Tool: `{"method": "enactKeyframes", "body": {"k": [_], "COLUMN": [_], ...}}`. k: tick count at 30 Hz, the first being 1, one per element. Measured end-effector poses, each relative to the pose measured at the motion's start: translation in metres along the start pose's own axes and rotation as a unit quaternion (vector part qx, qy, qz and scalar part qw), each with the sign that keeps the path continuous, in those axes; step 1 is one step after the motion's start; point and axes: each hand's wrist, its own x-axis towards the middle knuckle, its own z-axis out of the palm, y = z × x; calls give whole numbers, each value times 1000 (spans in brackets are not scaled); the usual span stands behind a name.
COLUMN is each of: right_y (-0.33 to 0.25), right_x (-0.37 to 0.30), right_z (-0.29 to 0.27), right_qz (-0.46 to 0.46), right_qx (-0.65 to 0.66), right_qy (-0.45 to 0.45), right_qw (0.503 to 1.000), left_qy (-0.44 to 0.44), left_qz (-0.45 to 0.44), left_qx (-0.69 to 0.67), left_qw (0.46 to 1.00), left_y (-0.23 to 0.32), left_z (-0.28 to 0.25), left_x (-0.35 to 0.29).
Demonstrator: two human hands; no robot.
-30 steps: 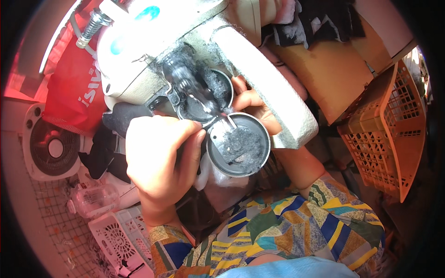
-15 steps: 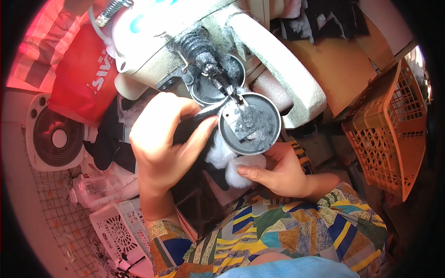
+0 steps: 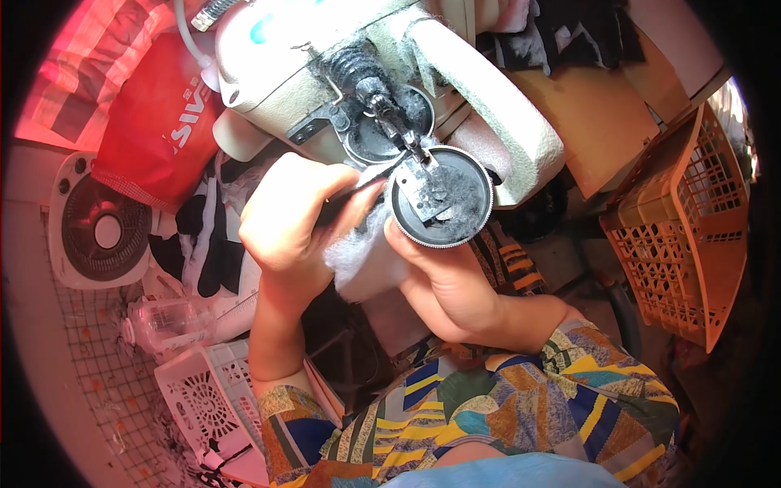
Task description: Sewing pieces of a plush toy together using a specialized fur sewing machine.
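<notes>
A pale sewing machine (image 3: 277,81), dusted with lint, stands before me with two round feed discs at its head. The front feed disc (image 3: 455,195) is dark with a toothed rim and lies by the needle mechanism (image 3: 399,134). My left hand (image 3: 285,220) pinches the dark edge of a fluffy piece (image 3: 358,256) just left of the discs. White fluff from that piece hangs between my hands. Below the front disc, my right hand (image 3: 455,289) is closed on the piece, its thumb by the disc's lower left rim. Most right fingers are hidden.
An orange plastic basket (image 3: 675,244) stands at the right. On the left are a fan (image 3: 102,232), a red bag (image 3: 154,130), a clear plastic bottle (image 3: 167,324) and a white perforated basket (image 3: 207,398). Dark and white scraps (image 3: 561,37) lie at the far right.
My right hand has moved up and left, its thumb now by the disc's rim. The white fluff has shifted left between my hands. My left hand keeps its pinch near the discs.
</notes>
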Motion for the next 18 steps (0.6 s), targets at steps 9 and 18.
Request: {"method": "enactKeyframes", "body": {"k": [9,18], "right_y": [3,7], "right_x": [-4,4], "right_z": [14,14], "right_qz": [218,222], "right_qx": [248,258], "right_qy": [-260,-307], "right_qw": [907,889], "left_qy": [56,43], "left_qz": [1,-54], "left_qx": [-50,-81], "left_qw": [997,994], "left_y": [-2,1], "left_z": [11,10], "left_x": [-1,1]}}
